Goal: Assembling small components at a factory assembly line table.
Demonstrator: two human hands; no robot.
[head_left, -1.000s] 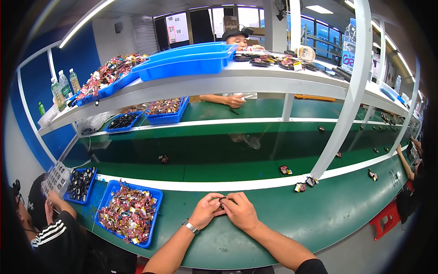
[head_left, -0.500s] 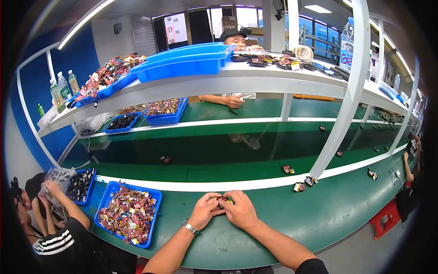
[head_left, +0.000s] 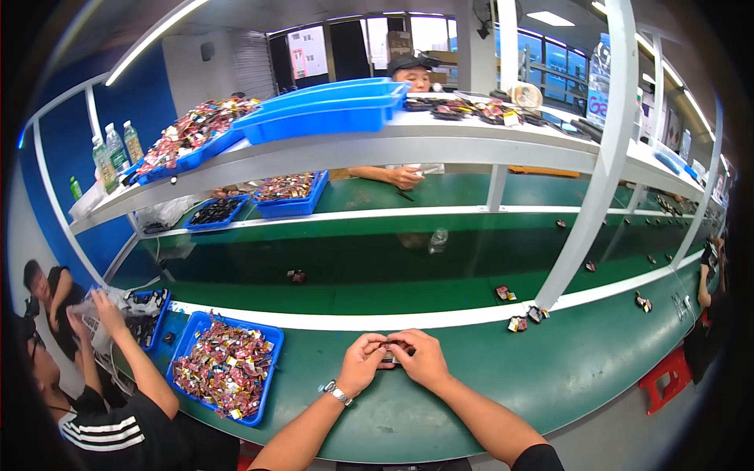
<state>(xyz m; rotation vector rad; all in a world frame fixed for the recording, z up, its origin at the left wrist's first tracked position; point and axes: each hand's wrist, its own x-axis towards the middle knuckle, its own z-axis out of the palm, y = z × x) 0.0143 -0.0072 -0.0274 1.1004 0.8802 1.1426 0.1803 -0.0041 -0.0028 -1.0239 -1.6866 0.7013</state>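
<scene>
Over the green work surface (head_left: pixel 440 408), my left hand (head_left: pixel 362 366) and my right hand (head_left: pixel 422 359) meet with bent fingers. Between their fingertips is a small dark electronic part (head_left: pixel 389 355) with a reddish and pale face, gripped from both sides. Fingers cover most of it. On my left wrist is a metal-band watch (head_left: pixel 336 391). Left of my hands stands a blue tray (head_left: pixel 276 345) heaped with small red, white and yellow electronic pieces (head_left: pixel 222 367).
Behind the white rail a dark green belt (head_left: pixel 408 267) carries scattered small parts (head_left: pixel 505 293). A white post (head_left: pixel 585 180) and raised shelf (head_left: pixel 455 149) stand beyond. A co-worker at left handles a plastic bag (head_left: pixel 94 318) beside a blue tray of black parts (head_left: pixel 144 322). Another person sits opposite.
Both my hands stay around the small part, their fingers shifted over it. At left, the co-worker's hands and plastic bag have risen. Loose parts on the belt appear slightly further right.
</scene>
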